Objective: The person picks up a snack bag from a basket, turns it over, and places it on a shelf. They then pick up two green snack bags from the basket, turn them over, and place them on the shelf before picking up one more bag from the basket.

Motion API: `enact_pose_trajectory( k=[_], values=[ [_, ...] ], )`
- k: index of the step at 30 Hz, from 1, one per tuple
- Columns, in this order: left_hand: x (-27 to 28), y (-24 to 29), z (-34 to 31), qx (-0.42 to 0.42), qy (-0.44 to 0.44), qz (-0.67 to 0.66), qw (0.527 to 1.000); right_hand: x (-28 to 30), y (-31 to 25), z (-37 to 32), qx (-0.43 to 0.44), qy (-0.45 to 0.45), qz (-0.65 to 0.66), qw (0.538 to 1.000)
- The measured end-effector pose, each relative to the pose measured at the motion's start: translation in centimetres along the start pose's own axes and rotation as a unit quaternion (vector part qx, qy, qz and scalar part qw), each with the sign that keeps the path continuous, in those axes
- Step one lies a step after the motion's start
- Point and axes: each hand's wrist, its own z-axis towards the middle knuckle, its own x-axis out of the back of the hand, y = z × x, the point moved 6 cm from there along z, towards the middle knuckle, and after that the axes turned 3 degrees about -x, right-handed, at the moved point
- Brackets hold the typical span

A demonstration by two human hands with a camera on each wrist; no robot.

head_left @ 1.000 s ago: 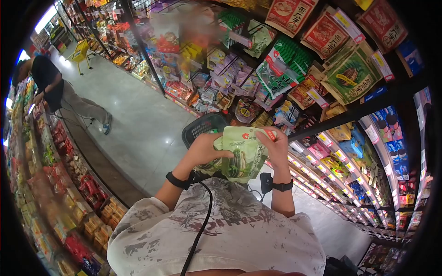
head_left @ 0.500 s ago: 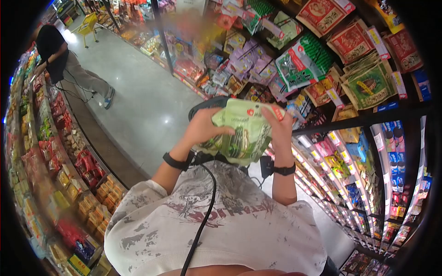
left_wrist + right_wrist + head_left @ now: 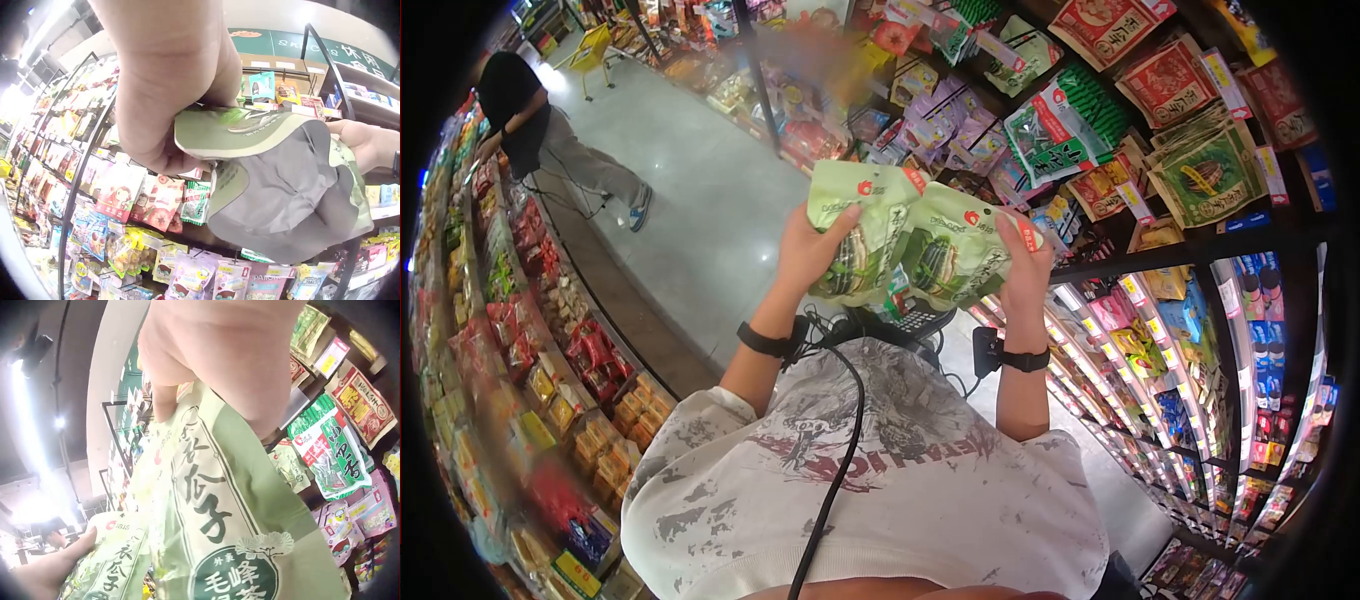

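Two light green snack pouches are held up side by side in front of the chest, printed fronts facing the head camera. The left hand (image 3: 812,248) pinches the left pouch (image 3: 858,277), its thumb across the front. At the upper right edge of the right pouch (image 3: 945,262), the right hand (image 3: 1025,275) grips with its thumb in front. The pouches' inner edges meet or overlap. In the left wrist view the grey backs (image 3: 275,194) show between the hands; the right wrist view has the near pouch (image 3: 219,506) close up.
Hanging snack packs (image 3: 1055,130) fill the rack ahead, with lit shelves (image 3: 1140,330) on the right. A dark basket (image 3: 920,322) is partly hidden below the pouches. Another person (image 3: 525,110) stands by the left shelves, and a yellow cart (image 3: 590,55) is farther up the aisle.
The pouches, stacked before, are now spread side by side, both fronts showing. The left hand has moved left with one pouch. The view has shifted slightly.
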Motion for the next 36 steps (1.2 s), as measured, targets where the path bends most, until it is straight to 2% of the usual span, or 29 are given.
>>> enact_pose_trajectory(
  k=[11,15,19,22,25,28,30,33,36],
  values=[
    [0.2,0.8,-0.6,0.029,-0.011,0.033,0.999,-1.1,-1.4,0.5,0.010,-0.003,-0.010,1.000],
    [-0.4,-1.0,-0.7,0.040,-0.022,0.047,0.998,0.8,-0.3,-0.3,0.000,0.029,-0.083,0.996],
    [-1.9,-1.7,-1.4,0.045,-0.038,0.036,0.998,3.5,1.7,-1.5,-0.023,0.049,-0.082,0.995],
    [-3.0,-1.0,-2.4,0.056,-0.045,0.036,0.997,4.9,2.2,-2.5,-0.049,0.019,-0.049,0.997],
    [-3.7,-1.2,-3.2,0.067,-0.039,0.058,0.995,6.4,2.9,-2.8,-0.025,0.021,-0.082,0.996],
    [-3.8,-1.5,-4.3,0.067,-0.038,0.088,0.993,6.9,3.6,-3.8,-0.038,0.035,-0.075,0.996],
    [-3.7,-1.4,-5.4,0.067,-0.033,0.108,0.991,6.9,4.5,-4.5,-0.061,0.022,-0.061,0.996],
    [-2.6,-1.3,-7.1,0.128,-0.014,0.120,0.984,6.3,6.8,-5.1,-0.103,-0.029,-0.022,0.994],
    [-0.4,-2.2,-7.3,0.124,-0.003,0.143,0.982,4.4,8.3,-5.1,-0.131,-0.087,0.033,0.987]
  ],
)
